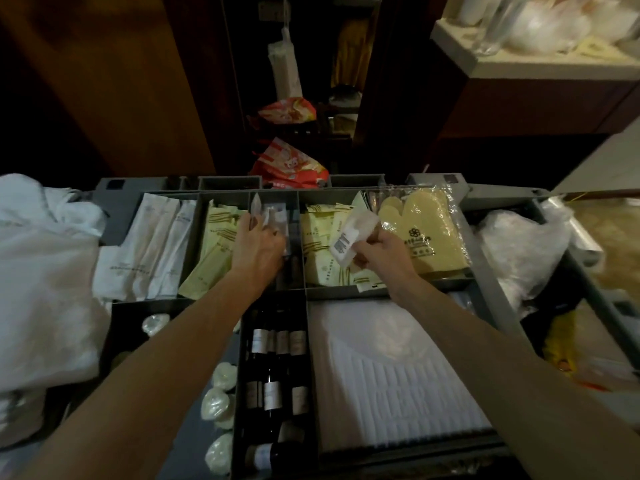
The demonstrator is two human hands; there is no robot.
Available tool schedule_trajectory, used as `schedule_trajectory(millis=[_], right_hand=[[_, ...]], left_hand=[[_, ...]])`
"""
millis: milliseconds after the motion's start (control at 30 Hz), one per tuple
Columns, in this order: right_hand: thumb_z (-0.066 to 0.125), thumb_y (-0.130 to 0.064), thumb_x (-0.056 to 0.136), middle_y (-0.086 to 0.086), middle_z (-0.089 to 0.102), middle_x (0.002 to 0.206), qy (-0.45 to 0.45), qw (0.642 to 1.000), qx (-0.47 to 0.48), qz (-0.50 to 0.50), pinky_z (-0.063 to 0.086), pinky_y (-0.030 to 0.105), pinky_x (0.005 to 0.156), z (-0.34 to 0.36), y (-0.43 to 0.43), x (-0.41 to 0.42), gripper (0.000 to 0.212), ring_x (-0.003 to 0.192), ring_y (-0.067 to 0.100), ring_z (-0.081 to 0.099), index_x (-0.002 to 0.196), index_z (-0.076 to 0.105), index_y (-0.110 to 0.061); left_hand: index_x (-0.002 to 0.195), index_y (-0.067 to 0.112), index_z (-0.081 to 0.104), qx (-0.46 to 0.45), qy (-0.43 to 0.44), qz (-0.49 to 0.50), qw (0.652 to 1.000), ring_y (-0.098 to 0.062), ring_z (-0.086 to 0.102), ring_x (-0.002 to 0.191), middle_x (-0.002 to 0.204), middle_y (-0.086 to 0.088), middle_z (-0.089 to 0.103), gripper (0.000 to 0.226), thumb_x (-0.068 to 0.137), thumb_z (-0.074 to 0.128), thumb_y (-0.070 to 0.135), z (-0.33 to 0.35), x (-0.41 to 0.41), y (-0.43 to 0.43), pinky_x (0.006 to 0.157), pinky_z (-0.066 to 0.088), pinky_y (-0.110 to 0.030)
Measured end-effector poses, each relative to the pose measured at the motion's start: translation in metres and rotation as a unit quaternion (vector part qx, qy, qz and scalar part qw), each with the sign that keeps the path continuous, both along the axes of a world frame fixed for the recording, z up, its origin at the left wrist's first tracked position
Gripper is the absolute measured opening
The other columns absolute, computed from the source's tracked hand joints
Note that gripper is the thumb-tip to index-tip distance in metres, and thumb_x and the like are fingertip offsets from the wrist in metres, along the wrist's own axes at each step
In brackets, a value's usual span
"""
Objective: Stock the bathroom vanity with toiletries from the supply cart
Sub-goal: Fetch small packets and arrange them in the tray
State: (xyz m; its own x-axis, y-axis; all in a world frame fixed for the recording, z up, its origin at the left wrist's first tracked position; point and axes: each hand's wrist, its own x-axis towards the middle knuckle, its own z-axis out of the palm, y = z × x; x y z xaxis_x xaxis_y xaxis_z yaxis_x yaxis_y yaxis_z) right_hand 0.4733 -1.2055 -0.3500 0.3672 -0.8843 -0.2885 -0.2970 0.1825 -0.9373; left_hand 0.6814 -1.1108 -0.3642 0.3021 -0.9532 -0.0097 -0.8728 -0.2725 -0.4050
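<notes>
White packet: the white packet (348,239), with a printed label on its face, is held tilted above the back row of the supply cart tray (485,271), over the pale yellow sachets (317,237).
Right hand: my right hand (384,252) grips the white packet by its lower end, fingers curled round it.
Left hand: my left hand (258,242) reaches into the narrow middle compartment of the back row, with thumb and fingers pinching a small sachet (268,211) in clear wrap.
Back row, left of the left hand: yellow-green sachets (216,244) fill one compartment. Long white packets (156,244) lie side by side in the next one.
Back row, right of the right hand: a yellow bath mitt (426,230) in clear film leans beside the pale yellow sachets.
Front row, centre: dark bottles (273,375) with pale labels lie in a narrow compartment between my forearms.
Front row, right: a folded white mat (398,375) with raised lettering lies under my right forearm.
Front row, left: round wrapped soaps (216,403) sit just beside the bottle compartment.
Cart sides: white linen (41,271) is heaped at the left and plastic bags (519,244) at the right.
Beyond the cart: a red snack bag (291,164) is behind the tray's far edge. A pale worktop (519,67) at the upper right carries clear glasses, which are blurred.
</notes>
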Motion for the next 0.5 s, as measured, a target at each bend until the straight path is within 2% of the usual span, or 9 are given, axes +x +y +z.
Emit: schedule_trajectory(millis=[67,133,300,400,500], right_hand=[[0.068,-0.008,0.088,0.014,0.074,0.103,0.008,1.000,0.007,-0.009,0.063,0.045,0.080,-0.001,0.000,-0.001,0.011,0.093,0.029,0.073,0.099,0.067,-0.008],[0.071,-0.011,0.087,0.015,0.072,0.105,0.015,1.000,0.022,-0.017,0.062,0.050,0.082,-0.001,0.000,-0.002,0.009,0.096,0.032,0.071,0.094,0.065,-0.013],[0.071,-0.011,0.090,0.008,0.075,0.103,-0.001,0.998,0.056,0.003,0.064,0.041,0.075,0.003,0.006,-0.005,0.015,0.088,0.021,0.076,0.103,0.064,-0.011],[0.070,-0.011,0.092,0.009,0.075,0.100,-0.002,0.999,0.048,0.010,0.063,0.033,0.067,0.005,0.011,-0.006,0.013,0.083,0.019,0.076,0.103,0.064,-0.008],[0.069,-0.010,0.092,0.009,0.074,0.099,-0.013,0.998,0.057,0.008,0.064,0.038,0.071,0.006,0.013,-0.003,0.010,0.084,0.021,0.076,0.099,0.063,-0.009]], left_hand=[[0.136,0.021,0.058,0.003,-0.003,0.001,1.000,-0.031,0.041,0.138,0.147,-0.009,0.052,0.054,0.088,0.066,0.046,-0.002,0.002,-0.004,0.106,0.030,-0.048],[0.136,0.020,0.059,0.007,-0.005,0.004,1.000,-0.032,0.041,0.138,0.146,-0.010,0.053,0.053,0.087,0.067,0.041,-0.004,0.003,-0.006,0.105,0.031,-0.048],[0.132,0.016,0.061,-0.023,0.010,-0.010,1.000,-0.035,0.047,0.133,0.133,-0.011,0.064,0.050,0.084,0.070,0.026,-0.006,0.005,0.001,0.100,0.032,-0.050],[0.109,0.022,0.071,-0.078,0.047,0.003,0.996,-0.029,0.055,0.115,0.110,-0.003,0.072,0.025,0.086,0.067,0.029,-0.003,0.005,0.007,0.096,0.035,-0.048],[0.089,0.023,0.070,-0.171,0.136,0.012,0.976,-0.028,0.056,0.103,0.094,-0.001,0.072,0.010,0.088,0.065,0.031,0.000,0.002,0.013,0.094,0.036,-0.047]])
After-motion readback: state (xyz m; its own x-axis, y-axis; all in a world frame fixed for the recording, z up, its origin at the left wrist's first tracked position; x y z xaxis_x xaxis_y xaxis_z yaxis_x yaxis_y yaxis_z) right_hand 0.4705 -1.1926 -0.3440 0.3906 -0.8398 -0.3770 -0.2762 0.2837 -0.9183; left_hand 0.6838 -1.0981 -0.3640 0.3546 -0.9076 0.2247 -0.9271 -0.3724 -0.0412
